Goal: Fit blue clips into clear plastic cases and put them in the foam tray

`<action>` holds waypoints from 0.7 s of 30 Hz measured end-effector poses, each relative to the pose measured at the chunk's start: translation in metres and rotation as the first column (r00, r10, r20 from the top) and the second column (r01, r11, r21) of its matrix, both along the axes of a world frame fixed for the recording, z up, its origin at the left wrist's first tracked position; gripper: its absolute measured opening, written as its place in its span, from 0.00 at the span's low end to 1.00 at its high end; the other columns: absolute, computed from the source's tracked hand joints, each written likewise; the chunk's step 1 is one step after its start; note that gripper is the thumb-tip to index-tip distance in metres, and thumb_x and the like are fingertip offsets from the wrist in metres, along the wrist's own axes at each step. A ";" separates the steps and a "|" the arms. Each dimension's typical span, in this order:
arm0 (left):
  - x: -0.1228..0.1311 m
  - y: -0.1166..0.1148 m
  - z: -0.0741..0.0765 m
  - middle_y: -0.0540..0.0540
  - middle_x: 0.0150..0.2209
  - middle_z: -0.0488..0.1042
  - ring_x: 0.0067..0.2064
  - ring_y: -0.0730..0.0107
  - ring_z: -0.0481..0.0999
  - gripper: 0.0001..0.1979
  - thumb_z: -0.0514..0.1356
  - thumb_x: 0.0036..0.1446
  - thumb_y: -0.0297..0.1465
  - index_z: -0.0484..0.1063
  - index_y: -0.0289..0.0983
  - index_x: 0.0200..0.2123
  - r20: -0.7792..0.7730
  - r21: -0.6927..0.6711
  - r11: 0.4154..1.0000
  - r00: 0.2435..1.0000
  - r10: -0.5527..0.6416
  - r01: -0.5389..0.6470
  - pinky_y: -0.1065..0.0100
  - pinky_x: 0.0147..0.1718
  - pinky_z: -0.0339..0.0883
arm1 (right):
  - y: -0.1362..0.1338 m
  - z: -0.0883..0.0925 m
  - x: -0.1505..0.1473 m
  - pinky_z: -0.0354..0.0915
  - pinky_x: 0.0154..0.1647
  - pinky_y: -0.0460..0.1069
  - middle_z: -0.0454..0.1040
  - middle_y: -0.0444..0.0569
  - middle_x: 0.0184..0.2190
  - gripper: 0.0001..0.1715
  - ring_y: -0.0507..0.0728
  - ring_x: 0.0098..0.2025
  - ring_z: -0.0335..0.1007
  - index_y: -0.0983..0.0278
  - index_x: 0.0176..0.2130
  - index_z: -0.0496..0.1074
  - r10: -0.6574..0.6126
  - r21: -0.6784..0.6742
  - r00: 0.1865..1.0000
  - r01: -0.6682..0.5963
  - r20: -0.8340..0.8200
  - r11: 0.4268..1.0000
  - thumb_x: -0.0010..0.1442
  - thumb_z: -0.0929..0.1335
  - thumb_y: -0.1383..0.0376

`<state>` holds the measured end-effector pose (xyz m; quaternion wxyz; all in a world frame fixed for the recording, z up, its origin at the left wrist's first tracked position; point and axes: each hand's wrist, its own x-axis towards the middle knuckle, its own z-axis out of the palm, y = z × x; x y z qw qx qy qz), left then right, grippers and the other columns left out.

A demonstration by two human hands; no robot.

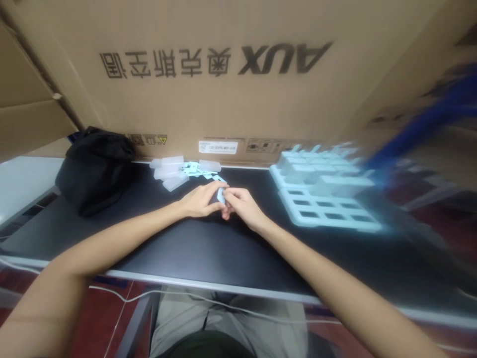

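1. Head view, middle of the desk (208, 243): a person's two bare hands meet over the middle of the desk, nearer its far edge than its near edge. Between their fingertips is a small blue piece (221, 195).
2. The left hand (203, 200) grips the piece between thumb and fingers, apparently to steady it. The right hand (244, 205) pinches it from the other side; the two-handed hold probably allows fine fingertip control. Fingers hide most of the piece's shape.
3. Just beyond the hands, by the far edge, frosted plastic pieces (169, 171) lie in a loose heap with small blue parts (192, 169), likely kept there for easy reach.
4. Toward the right end, a pale blue rack (288, 201) sits by the far edge. Blocks (301, 171) stand in its far rows, seemingly slotted to stay upright; its near openings show dark.
5. At the far left corner slumps a black bag (97, 171). A large cardboard box (223, 109), its lettering upside down, stands behind the far edge.
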<state>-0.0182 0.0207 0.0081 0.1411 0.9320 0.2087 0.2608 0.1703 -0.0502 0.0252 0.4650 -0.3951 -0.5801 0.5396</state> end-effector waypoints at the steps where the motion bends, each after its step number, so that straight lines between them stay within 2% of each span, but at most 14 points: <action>1: 0.000 -0.002 0.001 0.36 0.57 0.75 0.53 0.54 0.81 0.33 0.51 0.69 0.55 0.61 0.39 0.65 -0.016 0.007 1.000 1.000 0.010 -0.010 0.56 0.51 0.75 | 0.001 -0.001 0.001 0.69 0.22 0.47 0.71 0.45 0.17 0.30 0.51 0.19 0.70 0.62 0.22 0.66 -0.023 0.022 0.999 0.022 0.029 1.000 0.55 0.72 0.42; 4: 0.002 -0.005 0.005 0.38 0.57 0.76 0.51 0.55 0.82 0.28 0.52 0.71 0.50 0.60 0.40 0.66 -0.066 0.016 0.999 0.997 0.032 -0.031 0.58 0.49 0.75 | 0.004 -0.007 0.005 0.67 0.24 0.47 0.71 0.45 0.17 0.23 0.51 0.19 0.68 0.62 0.21 0.66 -0.125 0.130 0.982 0.107 0.140 0.986 0.57 0.70 0.50; 6: 0.003 -0.006 0.006 0.40 0.53 0.77 0.48 0.57 0.82 0.26 0.53 0.70 0.49 0.63 0.40 0.62 -0.085 0.013 0.999 0.996 0.033 -0.032 0.59 0.46 0.75 | 0.004 -0.009 0.007 0.65 0.25 0.47 0.70 0.44 0.16 0.19 0.51 0.20 0.67 0.61 0.20 0.66 -0.158 0.190 0.963 0.117 0.219 0.975 0.57 0.67 0.55; 8: 0.004 -0.007 0.006 0.41 0.49 0.78 0.44 0.59 0.81 0.24 0.53 0.70 0.49 0.66 0.39 0.58 -0.110 0.027 0.999 0.994 0.030 -0.027 0.61 0.43 0.74 | 0.005 -0.008 0.011 0.61 0.25 0.47 0.66 0.42 0.16 0.17 0.50 0.20 0.63 0.60 0.19 0.61 -0.261 0.295 0.919 0.172 0.296 0.940 0.54 0.67 0.59; 9: 0.005 -0.008 0.006 0.42 0.47 0.78 0.43 0.60 0.81 0.24 0.52 0.70 0.50 0.67 0.39 0.57 -0.133 0.050 0.999 0.991 0.029 -0.023 0.62 0.42 0.74 | 0.006 -0.005 0.013 0.59 0.26 0.47 0.63 0.40 0.15 0.17 0.50 0.21 0.60 0.59 0.18 0.58 -0.355 0.375 0.880 0.227 0.317 0.899 0.53 0.66 0.61; 11: 0.006 -0.010 0.008 0.42 0.47 0.76 0.40 0.62 0.80 0.24 0.50 0.71 0.51 0.68 0.39 0.56 -0.206 0.120 0.993 0.978 0.036 -0.011 0.63 0.40 0.73 | 0.012 0.003 0.016 0.56 0.27 0.48 0.58 0.39 0.16 0.18 0.50 0.22 0.54 0.59 0.19 0.53 -0.568 0.530 0.767 0.362 0.299 0.767 0.53 0.66 0.63; 12: 0.007 -0.011 0.009 0.43 0.47 0.75 0.38 0.63 0.79 0.25 0.48 0.72 0.51 0.69 0.40 0.56 -0.250 0.158 0.987 0.967 0.046 -0.006 0.64 0.38 0.72 | 0.018 0.008 0.017 0.55 0.28 0.48 0.58 0.39 0.17 0.18 0.50 0.23 0.54 0.59 0.20 0.52 -0.644 0.577 0.709 0.408 0.288 0.707 0.54 0.65 0.64; 13: 0.008 -0.012 0.010 0.43 0.47 0.74 0.36 0.65 0.78 0.26 0.47 0.72 0.52 0.70 0.41 0.56 -0.292 0.192 0.981 0.955 0.057 0.000 0.65 0.37 0.72 | 0.025 0.014 0.016 0.56 0.29 0.48 0.59 0.40 0.18 0.17 0.51 0.24 0.55 0.59 0.21 0.53 -0.683 0.603 0.666 0.422 0.301 0.677 0.56 0.65 0.64; 15: 0.009 -0.013 0.012 0.43 0.48 0.73 0.34 0.66 0.77 0.26 0.45 0.72 0.53 0.70 0.43 0.57 -0.362 0.236 0.972 0.930 0.070 0.018 0.66 0.34 0.70 | 0.044 0.023 0.011 0.58 0.32 0.49 0.66 0.42 0.21 0.14 0.52 0.26 0.60 0.59 0.24 0.58 -0.679 0.637 0.611 0.343 0.407 0.691 0.59 0.65 0.63; 17: 0.010 -0.014 0.014 0.44 0.47 0.73 0.34 0.66 0.76 0.27 0.45 0.72 0.54 0.70 0.44 0.57 -0.400 0.254 0.967 0.914 0.072 0.035 0.66 0.33 0.69 | 0.068 0.029 -0.002 0.60 0.35 0.50 0.74 0.46 0.28 0.09 0.56 0.33 0.66 0.59 0.28 0.63 -0.621 0.675 0.555 0.138 0.553 0.725 0.61 0.65 0.63; 19: 0.011 -0.014 0.013 0.43 0.46 0.73 0.34 0.65 0.76 0.28 0.44 0.72 0.55 0.70 0.44 0.57 -0.414 0.264 0.964 0.907 0.075 0.040 0.67 0.32 0.68 | 0.091 0.030 -0.019 0.62 0.40 0.52 0.78 0.51 0.37 0.05 0.60 0.42 0.69 0.61 0.35 0.69 -0.575 0.687 0.474 -0.094 0.667 0.721 0.62 0.64 0.64; 21: 0.012 -0.013 0.012 0.43 0.46 0.73 0.34 0.66 0.76 0.28 0.44 0.72 0.55 0.71 0.44 0.57 -0.419 0.275 0.960 0.905 0.076 0.047 0.68 0.31 0.67 | 0.112 0.030 -0.036 0.63 0.46 0.54 0.78 0.57 0.45 0.09 0.63 0.49 0.68 0.64 0.43 0.71 -0.557 0.660 0.372 -0.262 0.742 0.704 0.64 0.63 0.65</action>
